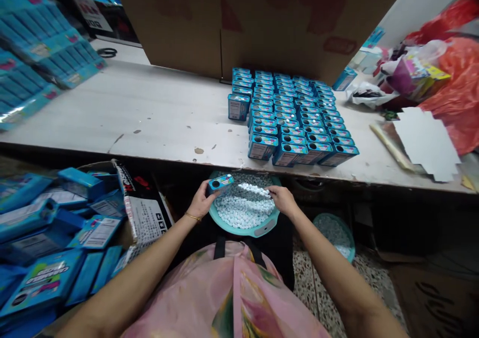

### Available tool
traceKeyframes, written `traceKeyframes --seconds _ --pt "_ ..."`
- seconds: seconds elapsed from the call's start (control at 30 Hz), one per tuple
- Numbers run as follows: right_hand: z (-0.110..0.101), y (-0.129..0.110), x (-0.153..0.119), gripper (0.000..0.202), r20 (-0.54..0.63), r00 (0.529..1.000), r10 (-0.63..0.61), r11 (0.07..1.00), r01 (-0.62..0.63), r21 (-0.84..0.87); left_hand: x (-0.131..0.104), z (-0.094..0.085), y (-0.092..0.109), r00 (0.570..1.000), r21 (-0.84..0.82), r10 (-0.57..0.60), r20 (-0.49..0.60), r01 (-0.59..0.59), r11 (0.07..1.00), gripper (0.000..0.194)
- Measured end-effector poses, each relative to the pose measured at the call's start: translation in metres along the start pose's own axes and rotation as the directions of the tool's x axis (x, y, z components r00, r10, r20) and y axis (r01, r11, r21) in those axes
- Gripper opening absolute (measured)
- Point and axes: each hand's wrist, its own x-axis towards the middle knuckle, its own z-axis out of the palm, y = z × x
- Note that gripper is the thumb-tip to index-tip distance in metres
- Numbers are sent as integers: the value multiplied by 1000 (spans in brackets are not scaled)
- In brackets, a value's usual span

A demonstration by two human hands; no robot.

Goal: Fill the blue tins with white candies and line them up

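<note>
My left hand (201,199) is closed around a small blue box (221,182) with a dark round hole in its top, held over the left rim of a turquoise basin (224,221). White pellets (243,213) fill much of that basin. My right hand (283,200) pinches the right end of a narrow scoop (255,190), heaped with white pellets that hide most of its shape. The scoop points left toward the box, with a small gap between them. One white pellet sits on the box's top near its right end.
Rows of similar blue boxes (295,123) stand on the white table (168,113) before a large carton (239,29). An open carton of blue boxes (145,208) is at left. A second turquoise basin (350,238) is lower right; red plastic bags (460,84) lie far right.
</note>
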Motion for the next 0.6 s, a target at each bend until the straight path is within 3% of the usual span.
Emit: traceKeyframes --seconds 0.17,0.27,0.4,0.6 --pt "-39 -33 -6 32 49 991 -128 983 133 -124 -1 23 1 994 127 63 85 -74 989 38" --pt "-53 -59 -7 32 97 985 -143 945 165 -282 -1 32 1 985 138 119 128 -136 981 37" --pt "-64 -91 -12 33 155 979 -133 854 192 -484 -3 36 -2 974 130 170 150 -190 973 35" --pt "-69 -123 -19 28 158 975 -159 804 221 -553 -4 35 -4 972 132 195 131 -212 968 34"
